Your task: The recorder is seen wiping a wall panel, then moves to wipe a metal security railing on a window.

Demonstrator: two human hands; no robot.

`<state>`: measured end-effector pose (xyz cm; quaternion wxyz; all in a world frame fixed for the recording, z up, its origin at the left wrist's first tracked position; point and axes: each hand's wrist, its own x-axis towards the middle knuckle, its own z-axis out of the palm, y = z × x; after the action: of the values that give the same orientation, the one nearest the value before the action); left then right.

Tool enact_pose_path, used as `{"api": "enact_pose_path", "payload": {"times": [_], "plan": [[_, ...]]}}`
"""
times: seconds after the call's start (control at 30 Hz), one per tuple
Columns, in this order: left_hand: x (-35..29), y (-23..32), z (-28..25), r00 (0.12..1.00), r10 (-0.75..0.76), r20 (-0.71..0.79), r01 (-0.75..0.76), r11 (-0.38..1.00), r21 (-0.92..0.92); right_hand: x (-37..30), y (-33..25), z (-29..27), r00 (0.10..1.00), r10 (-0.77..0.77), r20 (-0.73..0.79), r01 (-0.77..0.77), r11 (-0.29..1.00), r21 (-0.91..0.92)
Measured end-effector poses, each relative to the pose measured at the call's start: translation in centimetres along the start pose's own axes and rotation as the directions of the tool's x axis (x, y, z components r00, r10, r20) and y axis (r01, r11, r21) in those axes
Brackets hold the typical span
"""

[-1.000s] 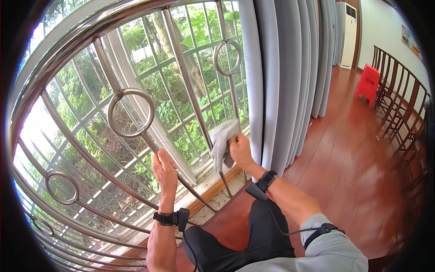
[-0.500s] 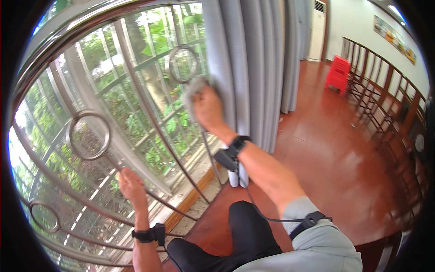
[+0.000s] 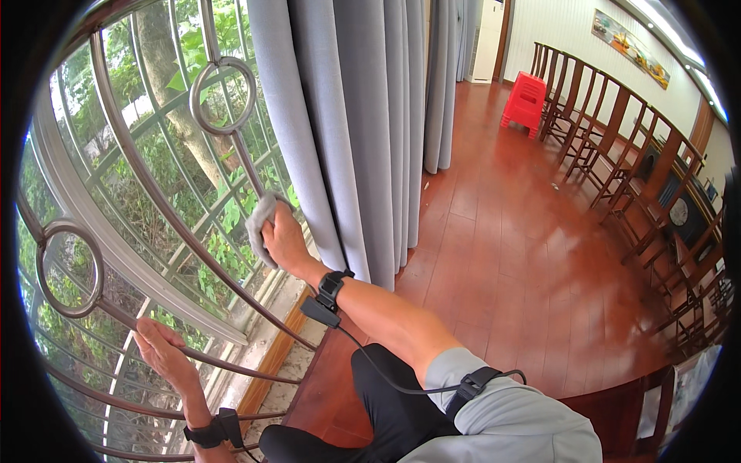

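Observation:
My right hand (image 3: pixel 287 245) is closed on a grey cloth (image 3: pixel 264 220), wrapping it around a thin upright metal bar (image 3: pixel 248 163) beneath a metal ring (image 3: pixel 222 96). Lower on the left, my left hand (image 3: pixel 164 356) grips another bar (image 3: pixel 231 364) of the same railing, just below a second ring (image 3: pixel 69 267); some of its fingers are hidden behind the bar. Both wrists wear black straps with small boxes.
A grey curtain (image 3: pixel 347 139) hangs right beside my right hand. Behind the railing are a window frame (image 3: pixel 166 270) and greenery. Across the red-brown floor (image 3: pixel 478 270) stand a red plastic stool (image 3: pixel 526 104) and a row of dark wooden chairs (image 3: pixel 610 127).
My right hand and the cloth have slid down the bar, farther from the ring above. My left hand keeps its hold. The whole view has turned to the right.

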<state>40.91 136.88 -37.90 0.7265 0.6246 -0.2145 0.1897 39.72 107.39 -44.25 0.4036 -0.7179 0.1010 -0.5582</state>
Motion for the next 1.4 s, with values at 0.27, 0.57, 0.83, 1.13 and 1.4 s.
{"api": "enact_pose_path", "payload": {"times": [0.27,0.57,0.83,1.13,1.4], "plan": [[0.0,0.3,-0.3,0.999,-0.025,0.02,0.025,1.0,-0.005,-8.3,5.7,-2.5,0.942,0.267,0.201,-0.258,0.963,-0.07],[-0.4,0.7,0.8,0.998,-0.042,-0.053,0.043,0.999,0.016,-13.6,12.3,-3.9,0.831,0.391,0.396,-0.385,0.918,-0.096],[-0.5,0.8,1.0,0.998,0.008,-0.057,-0.007,1.0,0.009,-16.4,13.3,-3.9,0.684,0.628,0.37,-0.599,0.774,-0.206],[-0.6,0.1,0.5,0.998,0.034,-0.056,-0.033,0.999,0.013,-12.2,11.4,-2.9,0.845,0.442,0.302,-0.402,0.896,-0.185],[-0.6,0.0,1.2,0.999,-0.008,-0.039,0.004,0.996,-0.093,-1.9,2.7,-4.3,0.939,0.165,0.301,-0.176,0.984,0.011]]}}
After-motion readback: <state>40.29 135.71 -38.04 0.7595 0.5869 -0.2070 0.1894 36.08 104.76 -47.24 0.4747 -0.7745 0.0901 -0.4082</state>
